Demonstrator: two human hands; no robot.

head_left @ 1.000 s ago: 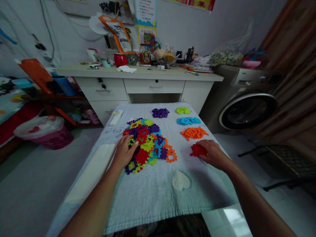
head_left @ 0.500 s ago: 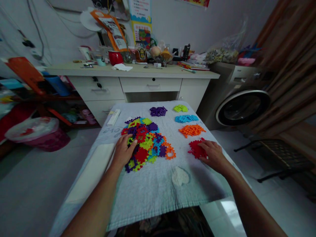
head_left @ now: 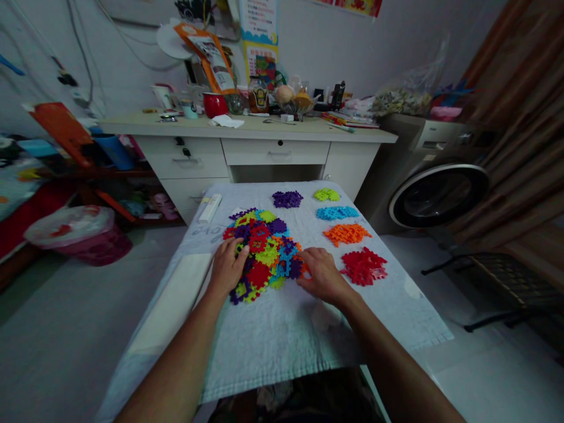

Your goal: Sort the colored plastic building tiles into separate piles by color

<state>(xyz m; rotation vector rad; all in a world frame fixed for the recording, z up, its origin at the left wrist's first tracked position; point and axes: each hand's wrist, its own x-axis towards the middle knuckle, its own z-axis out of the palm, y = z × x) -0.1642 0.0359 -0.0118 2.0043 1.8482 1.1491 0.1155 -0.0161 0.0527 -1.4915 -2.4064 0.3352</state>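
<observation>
A mixed heap of coloured plastic interlocking pieces [head_left: 264, 249] lies in the middle of a towel-covered table [head_left: 282, 335]. My left hand [head_left: 229, 267] rests on the heap's left edge, fingers curled loosely over the pieces. My right hand [head_left: 321, 273] lies at the heap's right edge, fingers bent onto the orange pieces there. Sorted piles sit to the right: red [head_left: 363, 265], orange [head_left: 346, 234], blue [head_left: 337, 212], yellow-green [head_left: 326, 194] and purple [head_left: 286, 199].
A white stick-like object [head_left: 210, 208] lies at the table's far left. Behind stands a cluttered white desk [head_left: 247, 141], a washing machine [head_left: 436, 188] to the right, a bin with a plastic bag [head_left: 77, 234] on the left, and a dark chair [head_left: 506, 282] at right.
My right hand has left the red pile and moved left to the right edge of the mixed heap. The left hand stays on the heap.
</observation>
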